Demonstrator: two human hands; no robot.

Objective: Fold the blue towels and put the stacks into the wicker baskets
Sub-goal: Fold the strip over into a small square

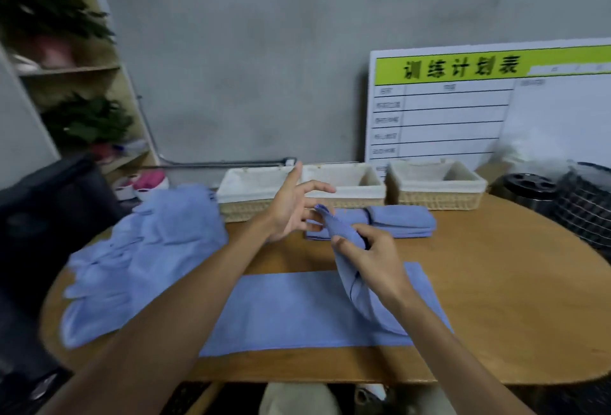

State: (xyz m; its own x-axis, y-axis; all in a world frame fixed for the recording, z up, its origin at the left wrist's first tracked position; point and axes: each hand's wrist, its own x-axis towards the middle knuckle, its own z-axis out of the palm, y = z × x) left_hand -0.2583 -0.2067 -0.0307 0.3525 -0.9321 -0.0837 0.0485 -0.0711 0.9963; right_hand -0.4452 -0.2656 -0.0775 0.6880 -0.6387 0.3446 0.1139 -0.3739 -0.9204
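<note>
The right hand point(370, 256) has its fingers clamped on a raised end of the blue towel point(297, 312) spread near the worktop point(512, 282) front edge; left hand point(294, 206) fingers apart; folded stack point(401, 221) and wicker baskets point(436, 190) behind, loose towel pile point(139, 256) crowding the left.

Right hand point(373, 256) fingers point(344, 244) pinch towel point(297, 309) end, lifted above rest of it flat on table point(496, 282). Left hand point(294, 213) just left of them. Folded stack point(396, 221) just behind fingers. Three baskets point(436, 190) in row farther behind, at table's back edge. Towel pile point(145, 249) well left of fingers. Board point(479, 110) behind baskets against wall. Wire bin point(585, 206) far right.
</note>
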